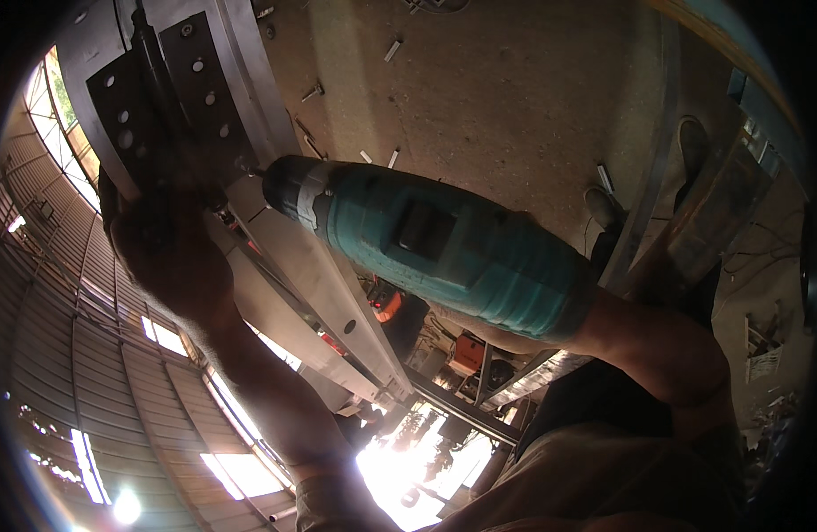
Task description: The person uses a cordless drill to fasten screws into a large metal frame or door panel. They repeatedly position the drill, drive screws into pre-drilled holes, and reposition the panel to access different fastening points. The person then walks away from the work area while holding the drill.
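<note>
One-handed, gripping teal power drill [479,262] with right hand [589,326], closed around grip, mostly hidden behind casing. Pointing bit [257,170] at lower right corner of black hinge [164,93], lying against grey metal frame [267,111] near its upper end. Holding left hand [171,253] at hinge's lower edge in deep shadow; cannot tell whether gripping. Showing dark patch [424,229] on casing, too dim to read. Seeing dusty floor [515,97] past frame's right edge, bearing small metal offcuts [392,50]. Spotting red boxy item [468,352] right of frame's lower end.
</note>
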A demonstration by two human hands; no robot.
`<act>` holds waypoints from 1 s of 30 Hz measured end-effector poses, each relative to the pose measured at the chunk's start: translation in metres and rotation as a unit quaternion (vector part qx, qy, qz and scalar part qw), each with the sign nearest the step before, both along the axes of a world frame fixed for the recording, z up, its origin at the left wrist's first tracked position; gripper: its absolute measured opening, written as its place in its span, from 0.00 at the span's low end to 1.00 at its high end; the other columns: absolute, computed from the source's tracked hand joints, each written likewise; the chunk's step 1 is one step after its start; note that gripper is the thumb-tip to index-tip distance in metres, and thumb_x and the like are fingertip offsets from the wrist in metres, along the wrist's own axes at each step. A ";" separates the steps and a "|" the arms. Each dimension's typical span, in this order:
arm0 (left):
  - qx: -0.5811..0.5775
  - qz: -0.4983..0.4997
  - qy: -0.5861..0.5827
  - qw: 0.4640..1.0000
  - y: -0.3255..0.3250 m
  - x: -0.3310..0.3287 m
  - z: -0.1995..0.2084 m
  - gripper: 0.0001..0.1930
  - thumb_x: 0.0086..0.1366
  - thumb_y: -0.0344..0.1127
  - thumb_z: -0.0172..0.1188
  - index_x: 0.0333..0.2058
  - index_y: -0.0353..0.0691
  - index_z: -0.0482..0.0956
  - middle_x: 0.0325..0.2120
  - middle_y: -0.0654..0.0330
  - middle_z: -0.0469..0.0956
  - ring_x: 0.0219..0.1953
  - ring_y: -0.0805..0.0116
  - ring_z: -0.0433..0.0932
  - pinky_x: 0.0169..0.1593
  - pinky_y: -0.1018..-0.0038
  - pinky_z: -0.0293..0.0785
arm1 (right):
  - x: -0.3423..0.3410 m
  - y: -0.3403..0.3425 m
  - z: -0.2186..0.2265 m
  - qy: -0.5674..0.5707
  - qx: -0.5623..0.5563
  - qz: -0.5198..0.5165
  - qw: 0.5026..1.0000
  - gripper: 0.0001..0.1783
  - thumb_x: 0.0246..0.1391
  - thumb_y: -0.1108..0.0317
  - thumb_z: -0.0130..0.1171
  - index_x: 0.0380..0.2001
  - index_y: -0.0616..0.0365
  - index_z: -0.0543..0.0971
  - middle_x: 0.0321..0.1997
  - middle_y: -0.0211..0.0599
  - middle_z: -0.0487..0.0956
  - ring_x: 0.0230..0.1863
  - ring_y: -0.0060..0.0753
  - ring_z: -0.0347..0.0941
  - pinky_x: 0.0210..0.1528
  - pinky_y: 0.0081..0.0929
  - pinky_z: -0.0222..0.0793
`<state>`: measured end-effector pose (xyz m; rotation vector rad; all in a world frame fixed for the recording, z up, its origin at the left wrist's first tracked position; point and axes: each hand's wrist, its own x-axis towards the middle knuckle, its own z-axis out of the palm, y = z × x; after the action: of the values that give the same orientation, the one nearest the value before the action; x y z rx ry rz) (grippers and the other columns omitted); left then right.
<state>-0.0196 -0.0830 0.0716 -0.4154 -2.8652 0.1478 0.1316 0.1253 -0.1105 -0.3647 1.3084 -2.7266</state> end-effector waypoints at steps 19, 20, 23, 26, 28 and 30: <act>0.070 0.031 -0.003 0.997 0.010 0.002 -0.005 0.12 0.65 0.28 0.68 0.42 0.27 0.76 0.64 0.44 0.68 0.57 0.55 0.75 0.51 0.64 0.78 | -0.007 0.010 0.002 -0.065 -0.084 0.048 0.993 0.38 0.37 0.71 0.82 0.54 0.58 0.76 0.45 0.39 0.84 0.45 0.32 0.83 0.51 0.34 0.80; 0.058 0.026 -0.001 0.998 0.010 0.001 -0.004 0.12 0.65 0.28 0.68 0.41 0.27 0.76 0.64 0.44 0.68 0.56 0.55 0.75 0.51 0.64 0.78 | -0.007 0.011 0.002 -0.100 -0.125 0.089 0.983 0.39 0.36 0.70 0.82 0.54 0.58 0.76 0.45 0.39 0.84 0.45 0.32 0.83 0.50 0.35 0.80; 0.070 0.023 -0.004 0.997 0.009 0.000 -0.004 0.12 0.65 0.29 0.69 0.38 0.28 0.76 0.64 0.43 0.68 0.56 0.55 0.76 0.49 0.64 0.78 | -0.009 0.011 0.003 -0.171 -0.206 0.154 0.951 0.39 0.34 0.68 0.83 0.52 0.57 0.76 0.45 0.39 0.84 0.45 0.32 0.82 0.50 0.36 0.79; 0.058 0.019 -0.007 0.998 0.010 -0.001 -0.003 0.12 0.65 0.29 0.69 0.37 0.28 0.74 0.64 0.42 0.68 0.56 0.55 0.76 0.49 0.65 0.79 | -0.011 0.007 0.002 -0.144 -0.198 0.115 0.963 0.39 0.34 0.68 0.84 0.53 0.57 0.76 0.45 0.38 0.84 0.45 0.32 0.83 0.51 0.35 0.79; 0.060 0.029 -0.014 0.998 0.011 -0.001 -0.003 0.13 0.65 0.29 0.69 0.38 0.27 0.74 0.64 0.42 0.68 0.57 0.55 0.76 0.49 0.66 0.80 | -0.012 0.006 0.000 -0.114 -0.161 0.083 0.977 0.38 0.35 0.69 0.83 0.52 0.57 0.76 0.44 0.38 0.84 0.45 0.32 0.83 0.50 0.35 0.80; 0.095 0.051 -0.020 0.994 0.013 0.000 -0.004 0.13 0.65 0.28 0.69 0.39 0.27 0.74 0.65 0.42 0.67 0.58 0.56 0.75 0.49 0.66 0.82 | -0.012 0.007 0.000 -0.141 -0.186 0.108 0.966 0.37 0.36 0.69 0.82 0.52 0.57 0.76 0.43 0.39 0.84 0.44 0.32 0.83 0.49 0.35 0.80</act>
<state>-0.0192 -0.0696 0.0679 -0.2361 -2.9057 -0.1170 0.1193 0.1323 -0.1108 -0.1266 0.6448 -2.6984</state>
